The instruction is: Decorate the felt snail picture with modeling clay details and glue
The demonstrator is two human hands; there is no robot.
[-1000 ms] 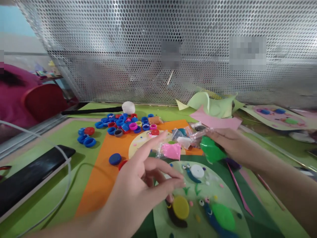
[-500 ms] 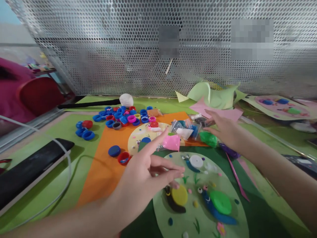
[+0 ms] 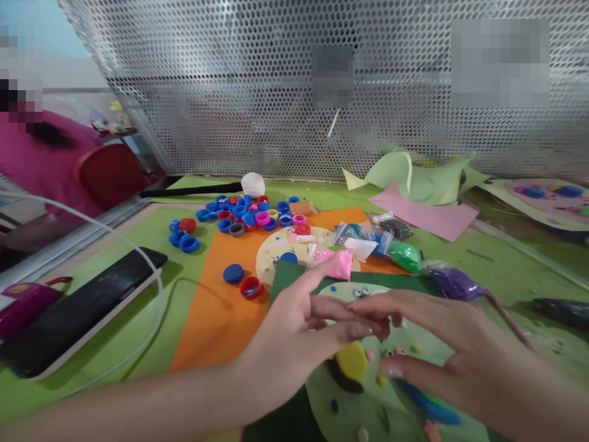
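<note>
My left hand hovers above a light green paper oval on a dark green sheet. Its thumb and bent fingers are pressed together, hiding whatever lies between them; the index finger points forward. From the right, my right hand reaches in, thumb apart from the fingers, its fingertips close to or touching the left ones. Below them on the oval is a clay snail with a yellow cap for a shell. A blue clay body is partly covered by my right hand.
Beyond are bags of pink clay, green clay and purple clay. Many bottle caps lie at the back left. A black power bank and white cable lie left. Perforated metal stands behind. A person in pink sits left.
My right hand has come back from the clay bags to my left hand's fingertips. My left hand keeps its pinched pose. The view has swung slightly left.
</note>
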